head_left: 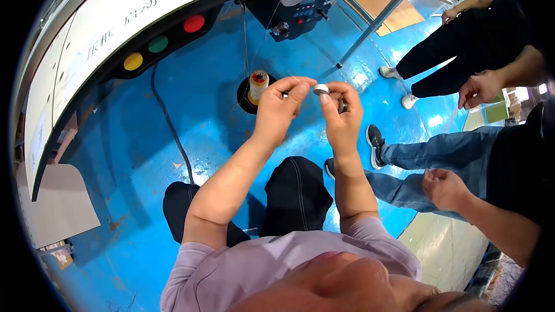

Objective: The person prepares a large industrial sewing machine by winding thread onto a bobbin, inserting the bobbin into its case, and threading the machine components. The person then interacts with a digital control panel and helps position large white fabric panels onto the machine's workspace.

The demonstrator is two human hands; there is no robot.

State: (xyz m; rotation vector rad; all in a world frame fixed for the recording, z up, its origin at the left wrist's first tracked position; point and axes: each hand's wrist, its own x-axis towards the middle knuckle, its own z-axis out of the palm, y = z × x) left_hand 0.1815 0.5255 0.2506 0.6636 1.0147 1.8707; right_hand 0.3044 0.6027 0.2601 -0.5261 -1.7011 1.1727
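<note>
My right hand (343, 110) pinches a small white bobbin (321, 89) between thumb and fingertips, and a dark round metal piece (343, 106) sits against its fingers. Just left of the bobbin, my left hand (281, 104) has thumb and index finger pressed together; a thin thread seems to run there, though its end is too fine to make out. Behind my left hand, a thread cone (258, 82) with a red and orange top stands on a dark round base.
A dark machine box (300, 14) with a white reel hangs under the white table (115, 20). Yellow, green and red buttons (158, 44) line its edge. A black cable (167, 118) crosses the blue floor. Two people stand at the right, their hands apart from mine.
</note>
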